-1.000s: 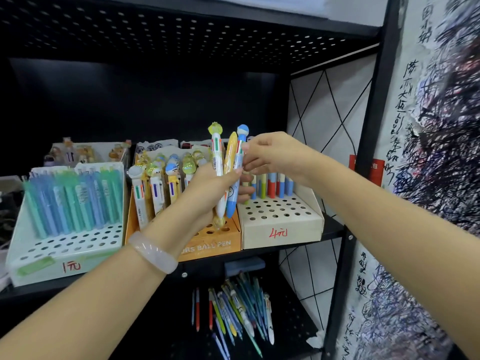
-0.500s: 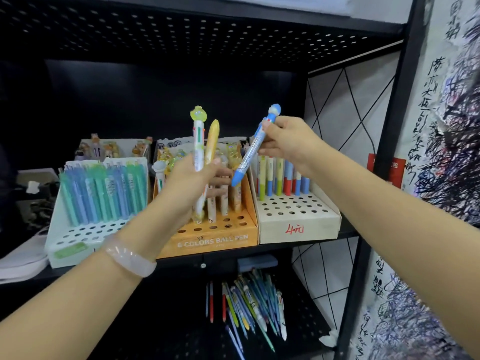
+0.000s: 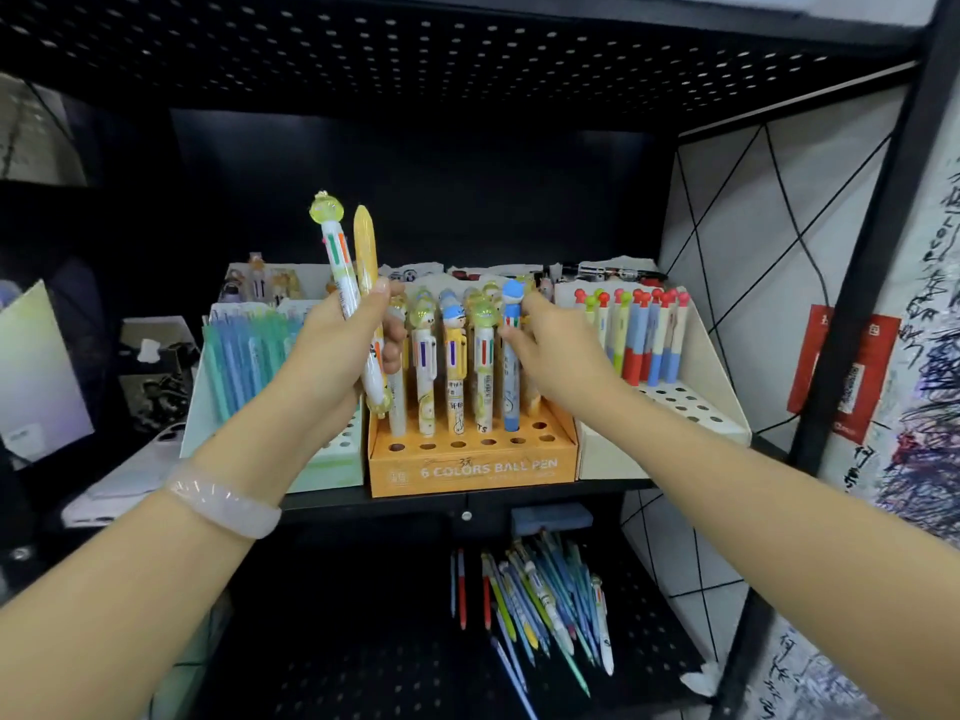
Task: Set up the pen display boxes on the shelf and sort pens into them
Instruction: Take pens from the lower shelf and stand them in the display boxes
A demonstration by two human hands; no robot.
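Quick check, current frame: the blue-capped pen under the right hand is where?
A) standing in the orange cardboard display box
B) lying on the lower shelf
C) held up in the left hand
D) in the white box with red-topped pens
A: the blue-capped pen stands upright in a hole of the orange cardboard display box, with the right hand pinching its upper part; the left hand holds two other pens.
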